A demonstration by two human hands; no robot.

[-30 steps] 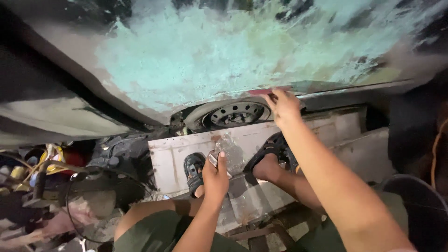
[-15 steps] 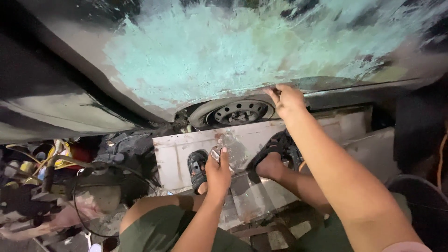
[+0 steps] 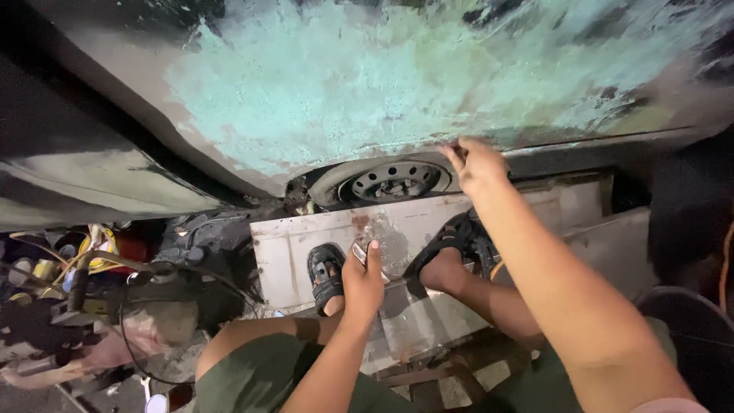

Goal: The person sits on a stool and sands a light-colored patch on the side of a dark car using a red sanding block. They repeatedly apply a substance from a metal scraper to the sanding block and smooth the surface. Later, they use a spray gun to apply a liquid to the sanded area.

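Observation:
A car body panel (image 3: 367, 84) with a big patch of pale green filler fills the top of the view. My right hand (image 3: 475, 162) reaches up and presses its fingers on the panel's lower edge, just above the wheel (image 3: 390, 181). My left hand (image 3: 364, 277) hangs low over my knee and is closed on a small flat scraper-like tool (image 3: 359, 252). Both my feet in black sandals (image 3: 325, 275) rest on a white metal sheet (image 3: 290, 245) below the car.
A round wire fan guard (image 3: 164, 321) and a heap of tools and cables (image 3: 61, 268) lie at the lower left. A dark round object (image 3: 688, 321) sits at the lower right. The car's dark bodywork (image 3: 69, 138) runs along the left.
My view has shifted slightly to the left. Both hands stay almost where they were, the right still on the panel's lower edge.

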